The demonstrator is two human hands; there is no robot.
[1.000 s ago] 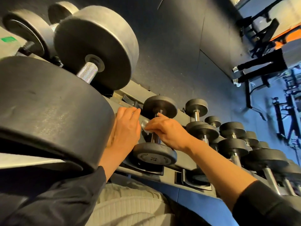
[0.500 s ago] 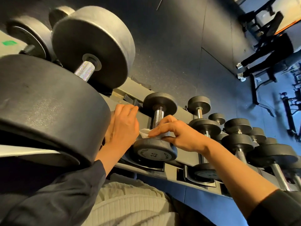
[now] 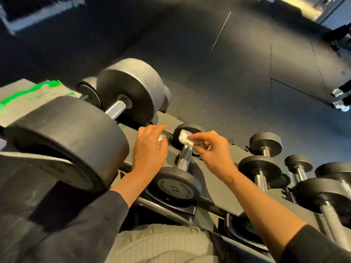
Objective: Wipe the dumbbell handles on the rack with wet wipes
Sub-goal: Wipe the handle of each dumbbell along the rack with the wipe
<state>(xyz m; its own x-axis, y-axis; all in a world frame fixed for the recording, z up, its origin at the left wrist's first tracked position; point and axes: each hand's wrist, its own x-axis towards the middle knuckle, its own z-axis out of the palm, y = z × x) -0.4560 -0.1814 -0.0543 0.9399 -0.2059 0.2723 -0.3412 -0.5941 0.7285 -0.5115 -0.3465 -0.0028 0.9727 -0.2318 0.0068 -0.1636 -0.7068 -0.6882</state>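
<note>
In the head view, the right hand (image 3: 209, 149) sits at the centre of the frame, its fingers (image 3: 197, 136) curled and pinching a bunched white wet wipe (image 3: 183, 138) against the far end of a chrome handle (image 3: 184, 155). That handle belongs to the small dumbbell (image 3: 175, 185) marked 2.5, which lies in its cradle on the rack (image 3: 218, 164) just below centre. Gathering the wipe into a wad probably gives a firm pad to drag along the knurled metal. The right wrist is bent, and the forearm comes in from the lower right. The left hand (image 3: 149, 150) lies left of the dumbbell, fingers straight and relaxed, palm against the rack, likely for bracing; something pale shows under its fingertips, but I cannot tell what. Larger dumbbells (image 3: 131, 92) fill the left of the frame, and smaller ones (image 3: 265, 144) with bare handles run off to the right, apparently waiting their turn.
</note>
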